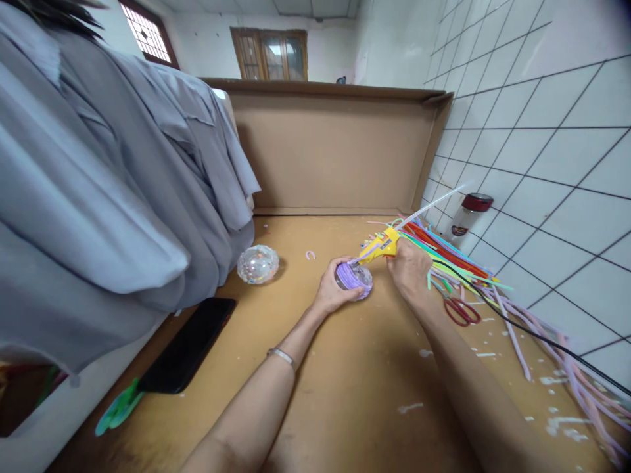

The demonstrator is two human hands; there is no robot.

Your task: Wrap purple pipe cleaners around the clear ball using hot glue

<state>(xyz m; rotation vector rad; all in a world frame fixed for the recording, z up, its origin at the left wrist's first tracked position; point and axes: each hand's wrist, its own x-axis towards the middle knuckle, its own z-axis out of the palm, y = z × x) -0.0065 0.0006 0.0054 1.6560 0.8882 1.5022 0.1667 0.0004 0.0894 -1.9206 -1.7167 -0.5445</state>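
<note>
Wrapped round a clear ball with purple pipe cleaner coiled about it (351, 277), my left hand (334, 289) holds it just above the table. A yellow glue gun (378, 246) is gripped in my right hand (410, 266), its nozzle at the ball's upper edge. From the gun's back end a long clear glue stick (434, 205) points up and to the right. A purple strand lies along the gun's side. To the left of my left hand, a second clear ball (257, 265) rests on the table.
Coloured pipe cleaners (444, 249), red-handled scissors (462, 311), a black cable (532, 328) and a red-lidded jar (468, 215) are on the right by the tiled wall. A black phone-like slab (190, 345) lies left, below grey cloth (123, 164). A cardboard panel (330, 151) stands behind.
</note>
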